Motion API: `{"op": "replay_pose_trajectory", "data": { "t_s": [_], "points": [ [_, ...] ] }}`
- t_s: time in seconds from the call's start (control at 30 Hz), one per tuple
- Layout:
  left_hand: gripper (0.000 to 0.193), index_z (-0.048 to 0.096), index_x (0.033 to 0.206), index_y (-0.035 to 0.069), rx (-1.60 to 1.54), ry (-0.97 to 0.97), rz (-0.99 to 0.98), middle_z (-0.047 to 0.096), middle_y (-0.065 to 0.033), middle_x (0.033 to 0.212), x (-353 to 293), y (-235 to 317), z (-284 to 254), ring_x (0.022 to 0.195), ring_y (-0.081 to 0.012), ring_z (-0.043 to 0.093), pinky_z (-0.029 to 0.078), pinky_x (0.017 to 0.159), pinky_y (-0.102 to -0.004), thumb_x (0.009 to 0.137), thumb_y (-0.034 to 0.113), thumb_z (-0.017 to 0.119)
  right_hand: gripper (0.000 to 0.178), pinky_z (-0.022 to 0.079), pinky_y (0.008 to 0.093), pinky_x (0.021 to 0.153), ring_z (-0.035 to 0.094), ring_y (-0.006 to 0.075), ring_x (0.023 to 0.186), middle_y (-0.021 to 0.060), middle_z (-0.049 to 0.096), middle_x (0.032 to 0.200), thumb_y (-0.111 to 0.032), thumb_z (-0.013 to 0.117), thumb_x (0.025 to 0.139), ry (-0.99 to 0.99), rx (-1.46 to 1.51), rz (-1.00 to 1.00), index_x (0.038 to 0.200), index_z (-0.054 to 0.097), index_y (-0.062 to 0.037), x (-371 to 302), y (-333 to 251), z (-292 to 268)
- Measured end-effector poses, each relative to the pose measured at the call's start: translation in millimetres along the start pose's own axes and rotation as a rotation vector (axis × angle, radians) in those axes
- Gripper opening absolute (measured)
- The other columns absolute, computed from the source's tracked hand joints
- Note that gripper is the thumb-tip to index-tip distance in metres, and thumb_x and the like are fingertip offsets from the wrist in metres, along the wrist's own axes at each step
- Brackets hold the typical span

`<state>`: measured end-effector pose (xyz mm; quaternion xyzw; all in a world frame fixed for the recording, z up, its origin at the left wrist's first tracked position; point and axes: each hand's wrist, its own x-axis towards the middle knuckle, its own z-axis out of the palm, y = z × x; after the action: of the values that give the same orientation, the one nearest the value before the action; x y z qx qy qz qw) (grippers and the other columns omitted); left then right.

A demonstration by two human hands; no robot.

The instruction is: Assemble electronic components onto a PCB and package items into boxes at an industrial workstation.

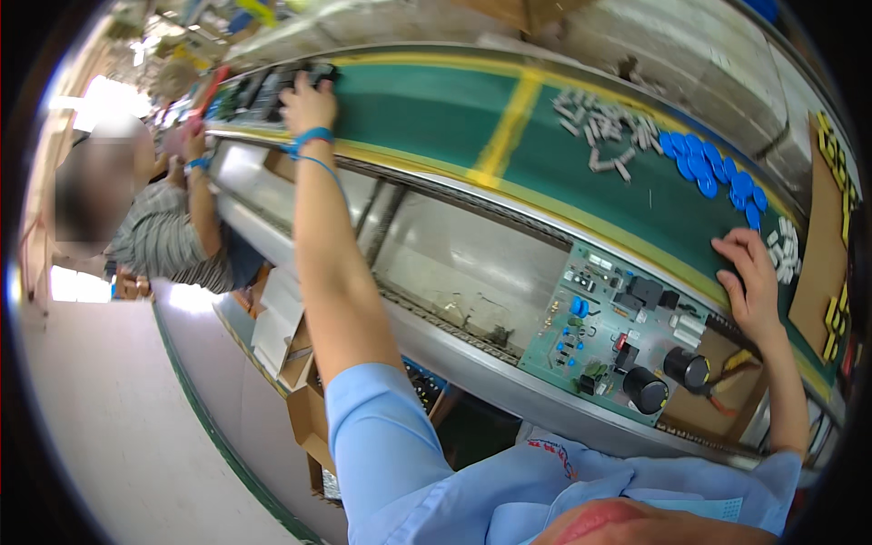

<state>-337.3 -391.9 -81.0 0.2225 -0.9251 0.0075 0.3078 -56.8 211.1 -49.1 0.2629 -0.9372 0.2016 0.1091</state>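
- Head view shows the left hand (307, 104) stretched far out along the green belt (427, 118), fingers curled down onto a dark board (272, 91) lying there; the arm is fully extended, seemingly because that board sits well away up the line. Whether the fingers truly pinch its edge or only rest on it I cannot tell.
- A blue wrist strap (309, 139) sits just behind that hand, its cord trailing down along the forearm.
- Right hand (752, 277) lies flat with fingers loosely spread on the belt's near edge, holding nothing.
- Just beyond its fingertips lies a heap of small white parts (783, 247), and farther out a row of blue discs (713, 173) and a scatter of grey cylinders (604, 127); they appear laid out within easy reach of this hand.
- Below and to the inside of the right hand, a green circuit board (609, 331) rests on the metal rail in front of the belt, two black round capacitors (668, 380) standing at its near corner.
- Beyond the left hand, another person in a striped shirt (168, 241) works at the same belt, a blue strap on the wrist too.
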Motion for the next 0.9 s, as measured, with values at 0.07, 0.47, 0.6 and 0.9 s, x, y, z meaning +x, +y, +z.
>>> {"op": "replay_pose_trajectory", "data": {
  "t_s": [0.07,0.47,0.6,0.9],
  "points": [
    [0.056,0.046,0.137,0.030,0.036,-0.097,-0.024,0.048,-0.0191,0.132,23,0,11,0.114,-0.0447,0.053,0.044,0.093,-0.0541,0.087,0.054,0.055,0.033,0.047,0.0337,0.078,0.057,0.0301,0.092,0.0154,0.053,0.106,-0.003,0.060,0.075,-0.014,0.034,0.080,0.108,0.061,0.0002,4,-6,1],
    [0.049,0.060,0.112,0.011,0.102,-0.101,0.340,0.065,-0.0174,0.108,4,36,7,0.099,-0.0375,0.063,0.051,0.082,-0.0492,0.085,0.052,0.058,0.029,0.048,0.0349,0.076,0.058,0.0299,0.092,0.0142,0.055,0.103,-0.002,0.063,0.076,-0.007,0.015,0.069,0.105,0.063,-0.0010,2,2,0],
    [0.050,0.062,0.119,0.020,-0.084,-0.079,0.428,0.065,-0.0123,0.112,-56,27,-40,0.101,-0.0343,0.062,0.051,0.081,-0.0456,0.082,0.053,0.060,0.025,0.048,0.0330,0.078,0.059,0.0271,0.094,0.0119,0.057,0.104,-0.003,0.063,0.080,-0.001,0.034,0.030,0.105,0.064,-0.0028,7,1,13],
    [0.038,0.061,0.103,0.003,-0.629,-0.314,0.291,0.061,-0.0007,0.078,-231,-55,-275,0.063,-0.0087,0.052,0.046,0.059,-0.0249,0.081,0.030,0.076,0.022,0.042,0.0265,0.087,0.056,0.0201,0.105,0.0087,0.054,0.117,-0.011,0.055,0.095,-0.014,0.053,-0.003,0.115,0.062,-0.0055,-8,35,12]
  ]
}}
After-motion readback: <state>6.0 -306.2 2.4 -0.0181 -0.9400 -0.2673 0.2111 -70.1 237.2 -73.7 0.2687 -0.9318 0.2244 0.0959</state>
